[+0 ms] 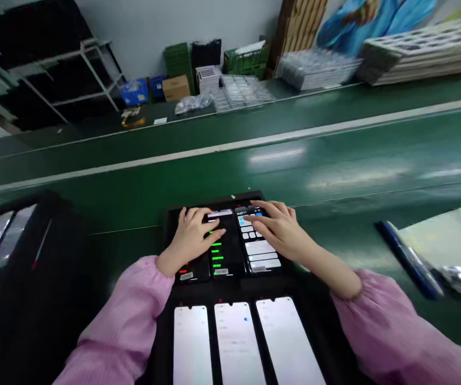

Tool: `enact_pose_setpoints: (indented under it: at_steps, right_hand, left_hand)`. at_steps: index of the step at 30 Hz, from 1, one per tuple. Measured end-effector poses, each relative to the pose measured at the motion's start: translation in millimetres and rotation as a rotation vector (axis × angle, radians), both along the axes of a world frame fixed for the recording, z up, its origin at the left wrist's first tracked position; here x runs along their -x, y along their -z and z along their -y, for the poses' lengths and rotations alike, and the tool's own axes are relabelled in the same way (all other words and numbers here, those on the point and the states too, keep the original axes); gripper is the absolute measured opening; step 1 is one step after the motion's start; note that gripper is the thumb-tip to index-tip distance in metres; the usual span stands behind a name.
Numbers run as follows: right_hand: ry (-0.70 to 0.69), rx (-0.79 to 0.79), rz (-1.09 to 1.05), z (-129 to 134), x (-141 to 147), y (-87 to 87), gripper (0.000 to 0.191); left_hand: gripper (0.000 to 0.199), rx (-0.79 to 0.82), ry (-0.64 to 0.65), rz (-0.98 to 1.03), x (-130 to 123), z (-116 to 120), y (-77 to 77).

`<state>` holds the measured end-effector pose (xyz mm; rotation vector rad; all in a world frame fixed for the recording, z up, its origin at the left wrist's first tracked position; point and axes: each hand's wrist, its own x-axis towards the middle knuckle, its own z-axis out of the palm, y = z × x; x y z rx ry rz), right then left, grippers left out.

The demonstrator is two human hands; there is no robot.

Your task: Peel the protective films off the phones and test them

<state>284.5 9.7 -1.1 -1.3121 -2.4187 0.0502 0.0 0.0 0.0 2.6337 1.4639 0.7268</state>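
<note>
A black tray [230, 289] holds several phones in two rows. My left hand [192, 235] is over the upper left phone [196, 271], its fingers apart and reaching onto the middle phone [228, 251], which shows green text on black. Over the upper right phone [260, 251], lit with white panels, my right hand [284, 227] has its fingers spread, fingertips at the upper part of the screen. Neither hand holds anything. Nearer to me, three phones with white screens lie side by side: left [192, 345], middle [240, 345] and right [288, 342].
Another black tray [49, 240] with phones stands at the left. Pens [408, 256] and paper [450, 235] lie at the right. Behind the green bench are stacked trays [418, 59], a cardboard box [176, 88] and a person in blue [366, 27].
</note>
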Motion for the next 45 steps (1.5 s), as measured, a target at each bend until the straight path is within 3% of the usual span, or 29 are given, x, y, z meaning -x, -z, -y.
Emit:
enact_pose_setpoints:
  at_steps: [4, 7, 10, 15, 20, 25, 30, 34, 45]
  right_hand:
    - [-0.002, 0.005, -0.011, -7, 11, 6.9, 0.054]
    - [-0.003, -0.004, -0.030, -10, 14, 11.1, 0.058]
    - [-0.012, -0.018, -0.050, -12, 14, 14.7, 0.059]
    - [-0.015, -0.050, -0.051, -13, 14, 19.7, 0.055]
    - [0.008, -0.080, -0.030, -11, 13, 22.0, 0.053]
    - [-0.001, -0.085, -0.012, -9, 23, 7.5, 0.058]
    - [-0.150, -0.063, 0.029, -9, 57, -5.4, 0.050]
    - [-0.183, -0.046, 0.059, -13, 75, -0.3, 0.054]
    - [-0.187, -0.005, 0.014, -16, 78, 9.0, 0.052]
  left_hand:
    - [0.021, -0.022, -0.115, 0.017, 41, 14, 0.2]
    - [0.031, -0.055, -0.278, 0.016, 73, 23, -0.3]
    - [0.036, -0.050, -0.333, -0.027, 89, 28, 0.8]
    - [0.046, -0.040, -0.317, -0.096, 77, 22, 6.1]
    - [0.036, -0.090, -0.262, -0.070, 76, 30, 2.1]
    - [0.048, -0.165, -0.288, -0.018, 89, 43, -2.2]
    - [0.039, -0.141, -0.256, -0.042, 83, 40, 3.5]
    - [0.035, -0.133, -0.235, -0.052, 79, 36, 7.9]
    - [0.030, -0.087, -0.265, -0.059, 80, 37, 16.9]
